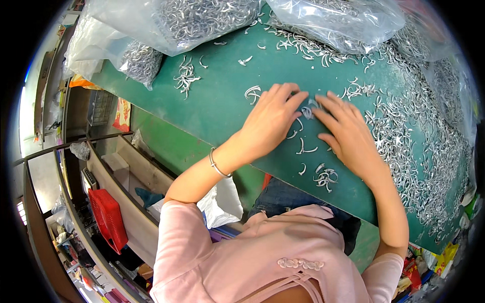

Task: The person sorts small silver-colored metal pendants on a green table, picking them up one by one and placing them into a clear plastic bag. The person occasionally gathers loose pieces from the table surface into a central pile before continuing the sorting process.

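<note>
Small curved silvery metal pieces [307, 113] lie between my two hands on the green tabletop [217, 96]. My left hand [270, 118] is bent over the table just left of them, its thumb and index fingertip apart, with the thumb tip beside the pieces. On their other side, my right hand [348, 134] has its fingers spread and slightly blurred, with the thumb held away. Neither hand visibly grips a piece. A few loose curved pieces [304, 146] rest below the fingers, and a small cluster [326, 178] sits nearer the table's front edge.
A wide heap of the same pieces [414, 151] covers the right side. Clear plastic bags full of them [202, 20] stand along the back, with another bag [343, 25] at the back right. A small pile [186, 78] lies at left. Shelving with a red basket [107, 217] stands lower left.
</note>
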